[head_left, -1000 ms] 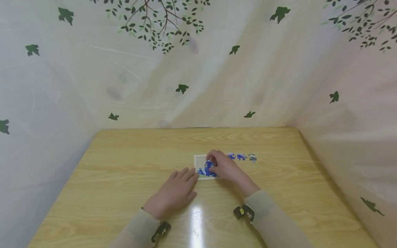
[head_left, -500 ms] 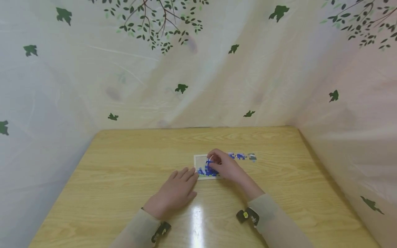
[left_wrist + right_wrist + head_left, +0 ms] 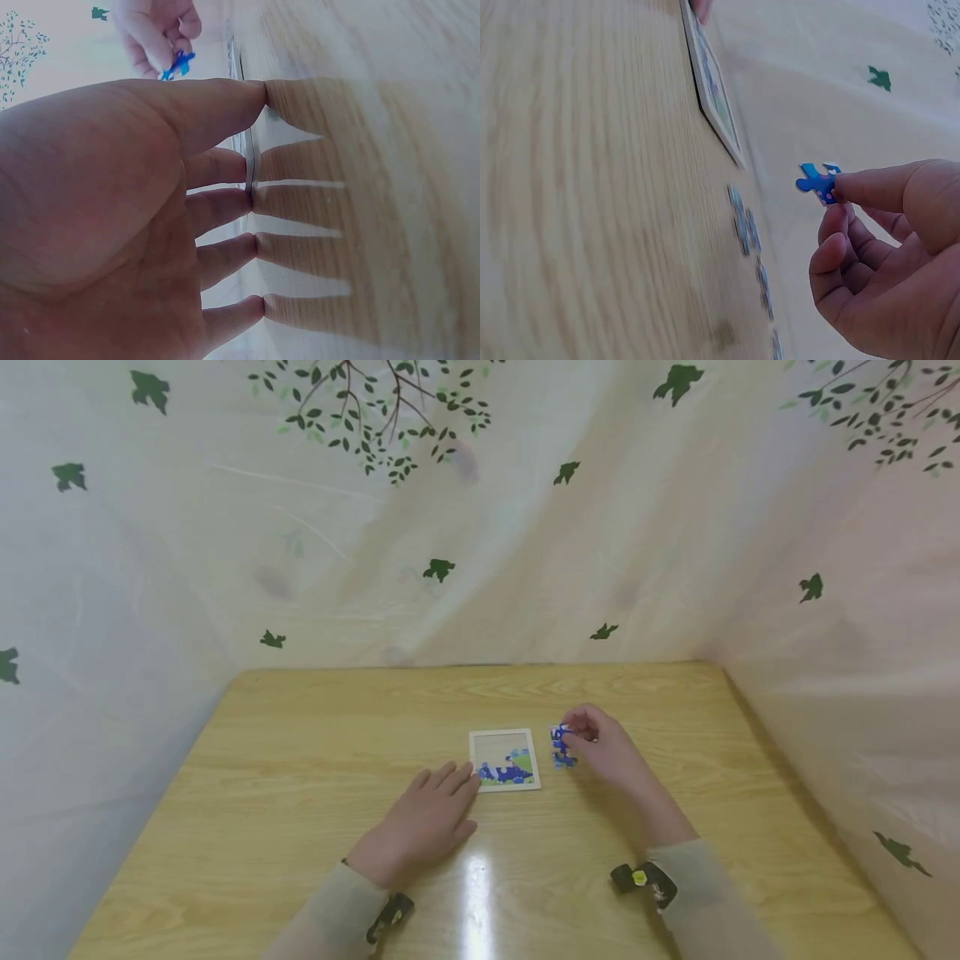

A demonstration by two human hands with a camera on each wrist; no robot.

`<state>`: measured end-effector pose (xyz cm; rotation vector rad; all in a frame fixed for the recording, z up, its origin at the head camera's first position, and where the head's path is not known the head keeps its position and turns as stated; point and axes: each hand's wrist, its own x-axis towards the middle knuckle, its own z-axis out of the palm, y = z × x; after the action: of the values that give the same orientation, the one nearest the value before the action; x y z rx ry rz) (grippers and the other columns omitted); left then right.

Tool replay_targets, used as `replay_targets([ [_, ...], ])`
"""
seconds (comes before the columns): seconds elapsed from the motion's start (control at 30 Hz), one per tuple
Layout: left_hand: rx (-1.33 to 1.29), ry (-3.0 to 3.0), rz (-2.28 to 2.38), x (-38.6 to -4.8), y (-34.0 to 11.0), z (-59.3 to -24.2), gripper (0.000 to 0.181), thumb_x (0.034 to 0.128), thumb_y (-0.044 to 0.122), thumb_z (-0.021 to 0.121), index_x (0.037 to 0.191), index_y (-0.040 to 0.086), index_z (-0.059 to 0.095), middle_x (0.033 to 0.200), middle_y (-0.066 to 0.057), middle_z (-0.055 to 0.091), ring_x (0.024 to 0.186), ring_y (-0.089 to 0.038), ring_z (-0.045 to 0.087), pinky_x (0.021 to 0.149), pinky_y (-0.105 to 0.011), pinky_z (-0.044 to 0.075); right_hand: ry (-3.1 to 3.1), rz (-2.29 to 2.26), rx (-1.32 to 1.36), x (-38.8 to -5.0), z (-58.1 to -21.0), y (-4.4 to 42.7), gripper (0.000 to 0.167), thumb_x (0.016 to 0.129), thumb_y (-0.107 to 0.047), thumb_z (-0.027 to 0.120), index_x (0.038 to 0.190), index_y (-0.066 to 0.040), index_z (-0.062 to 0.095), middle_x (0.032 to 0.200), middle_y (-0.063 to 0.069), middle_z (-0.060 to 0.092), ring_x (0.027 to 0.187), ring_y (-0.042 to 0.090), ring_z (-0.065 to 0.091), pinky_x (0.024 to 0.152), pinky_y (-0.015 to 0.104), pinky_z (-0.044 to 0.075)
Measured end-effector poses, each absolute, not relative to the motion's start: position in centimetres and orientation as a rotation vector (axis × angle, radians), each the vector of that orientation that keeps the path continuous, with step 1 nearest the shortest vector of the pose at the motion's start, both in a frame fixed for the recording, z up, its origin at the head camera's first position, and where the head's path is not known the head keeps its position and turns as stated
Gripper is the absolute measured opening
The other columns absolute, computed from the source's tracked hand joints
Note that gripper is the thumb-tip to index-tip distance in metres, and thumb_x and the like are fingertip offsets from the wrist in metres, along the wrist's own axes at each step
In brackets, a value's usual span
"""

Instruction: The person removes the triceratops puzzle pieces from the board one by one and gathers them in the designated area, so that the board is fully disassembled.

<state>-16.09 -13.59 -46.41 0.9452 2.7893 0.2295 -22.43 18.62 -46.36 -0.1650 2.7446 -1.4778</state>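
A blue jigsaw piece (image 3: 821, 182) with pink dots is pinched between the thumb and fingers of my right hand (image 3: 609, 752), raised above the table. Beneath it, other loose jigsaw pieces (image 3: 564, 761) lie to the right of the white puzzle frame (image 3: 536, 760). The frame has blue and green pieces along its bottom and right side; grey backing (image 3: 491, 747) shows at the upper left. My left hand (image 3: 423, 818) rests with extended fingers on the table, fingertips at the frame's lower left edge. The right hand hides some loose pieces in the head view.
The wooden table (image 3: 315, 727) extends around the frame on all sides. A pale curtain (image 3: 337, 568) with leaf and bird prints hangs behind and at both sides. A dark wrist camera (image 3: 645, 881) sits on the right sleeve, another (image 3: 390, 918) on the left.
My right hand has moved right, from over the frame to above the loose pieces, a blue jigsaw piece in its fingers. The frame's inside is uncovered. My left hand has stayed put.
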Motion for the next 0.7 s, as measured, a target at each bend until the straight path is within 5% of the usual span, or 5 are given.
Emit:
replay_targets([
  [0.2,0.941,2.784,0.241,-16.0,-13.6,-46.3,0.066,0.1155,0.039,0.057,0.169,0.004,0.042,0.178,-0.017,0.033,0.164,-0.042,0.029,0.133,-0.063,0.022,2.774,-1.387,-0.027,-22.2,-46.4,20.9,0.022,0.111,-0.009,0.065,0.133,-0.006,0.067,0.126,0.016,0.069,0.117,0.034,0.063,0.099,0.047,0.054],
  [0.5,0.932,2.779,0.243,-16.0,-13.6,-46.0,0.066,0.1158,0.040,0.056,0.170,0.004,0.041,0.178,-0.017,0.032,0.164,-0.042,0.028,0.133,-0.063,0.021,2.767,-1.277,-0.037,-22.1,-46.9,22.7,0.024,0.109,-0.013,0.069,0.131,-0.003,0.068,0.114,0.014,0.070,0.105,0.030,0.064,0.085,0.039,0.055],
  [0.7,0.933,2.779,0.239,-16.1,-13.6,-46.2,0.067,0.1158,0.040,0.056,0.170,0.004,0.041,0.178,-0.017,0.032,0.164,-0.041,0.028,0.133,-0.063,0.021,2.756,-1.204,-0.021,-21.9,-47.2,22.7,0.021,0.108,-0.015,0.072,0.124,-0.002,0.072,0.113,0.012,0.073,0.110,0.033,0.066,0.098,0.053,0.055],
])
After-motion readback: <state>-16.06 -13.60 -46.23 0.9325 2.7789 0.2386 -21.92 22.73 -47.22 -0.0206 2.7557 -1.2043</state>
